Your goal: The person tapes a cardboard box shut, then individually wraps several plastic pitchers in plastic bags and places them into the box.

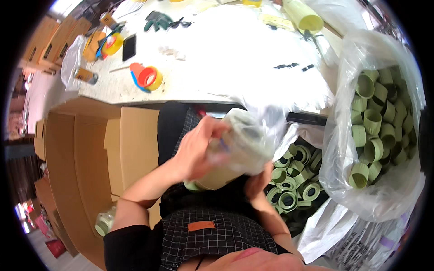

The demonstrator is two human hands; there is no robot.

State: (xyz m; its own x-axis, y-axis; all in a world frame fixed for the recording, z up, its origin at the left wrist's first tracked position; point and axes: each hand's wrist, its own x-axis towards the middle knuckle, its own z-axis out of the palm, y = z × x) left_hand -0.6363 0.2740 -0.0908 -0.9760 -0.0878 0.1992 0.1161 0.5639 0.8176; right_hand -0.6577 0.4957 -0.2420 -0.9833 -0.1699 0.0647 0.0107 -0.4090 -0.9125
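Over my lap I hold a pale green cylindrical container (pixel 217 178), tilted, with a clear plastic bag (pixel 272 122) around its upper part. My left hand (pixel 199 147) is closed on the container's left side, its fingertips smeared by motion. My right hand (pixel 259 181) supports the bagged container from its lower right; most of those fingers are hidden behind it. Motion blurs the container's upper end and the plastic, so its details cannot be made out.
To my left stands an open cardboard box (pixel 86 149) with a bagged green container (pixel 105 222) inside. Right, a clear bag (pixel 337 180) holds several green cups; a sack (pixel 318 226) holds green ring-shaped lids. Ahead, a white table (pixel 108 88) bears a tape dispenser (pixel 149 77) and phone (pixel 129 48).
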